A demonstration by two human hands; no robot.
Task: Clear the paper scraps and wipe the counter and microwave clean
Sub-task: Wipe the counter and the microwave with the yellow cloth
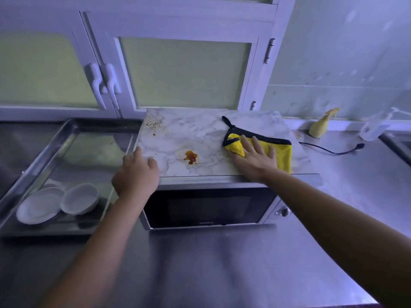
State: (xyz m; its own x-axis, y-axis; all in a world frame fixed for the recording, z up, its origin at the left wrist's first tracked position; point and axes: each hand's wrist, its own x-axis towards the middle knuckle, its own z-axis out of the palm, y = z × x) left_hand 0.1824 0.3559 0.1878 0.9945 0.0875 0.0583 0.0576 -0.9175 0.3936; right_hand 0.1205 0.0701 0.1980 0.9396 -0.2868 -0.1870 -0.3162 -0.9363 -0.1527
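Note:
A microwave [206, 205] stands on the steel counter [200, 263], its top covered in a marble pattern [200, 134]. An orange-brown stain [190, 157] sits near the front middle of that top, and small brown specks [153, 123] mark its back left corner. A yellow cloth with dark trim [281, 152] lies on the right part of the top. My right hand [255, 158] presses flat on the cloth with fingers spread. My left hand [136, 174] rests at the front left corner of the top, fingers curled over it.
A steel tray [66, 138] left of the microwave holds two white dishes [57, 203]. A yellow spray bottle [320, 126], a clear bottle [378, 125] and a black power cord [333, 150] lie on the counter at the right. White cabinet doors [178, 70] rise behind.

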